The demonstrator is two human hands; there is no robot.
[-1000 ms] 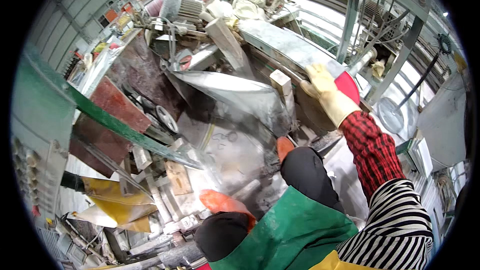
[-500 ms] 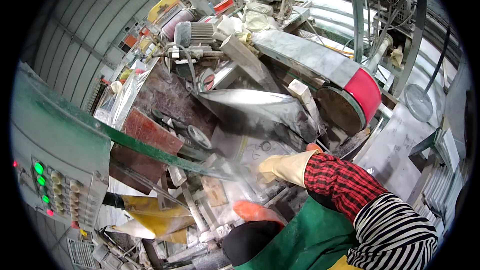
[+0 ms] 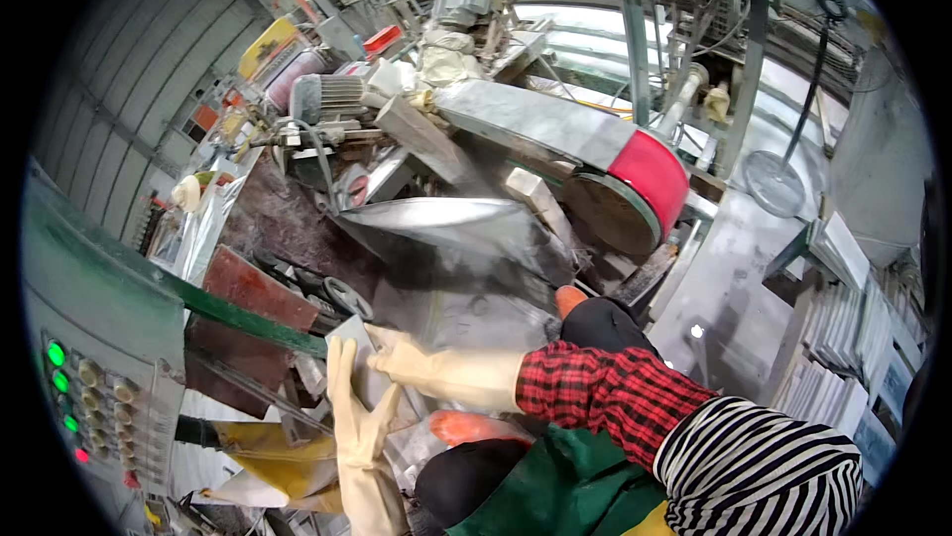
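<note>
Cream rubber gloves cover both hands. My left hand [image 3: 363, 427] reaches up from the lower edge, its fingers stretched out and its thumb apart. Those fingers lie against a flat grey-white stone piece [image 3: 369, 392], partly behind them. From the right, my right hand [image 3: 402, 359] comes across in a red-and-black checked sleeve. Its fingers are bent around the right edge of the same piece; their tips are partly hidden. Just beyond the hands is a grey curved sheet-metal guard [image 3: 446, 224], with a pale, blurred work surface [image 3: 446, 313] below it.
A green control cabinet [image 3: 109, 338] with lit buttons stands at left, a green bar [image 3: 248, 313] running from it. A red-ended belt housing [image 3: 650, 179] lies beyond. Stacked pale slabs [image 3: 843, 328] stand at right. Orange footwear [image 3: 476, 427] shows below my right forearm.
My left hand has come into view from below. My right hand has moved left to the stone piece. The whole view has shifted, with the machinery now farther left.
</note>
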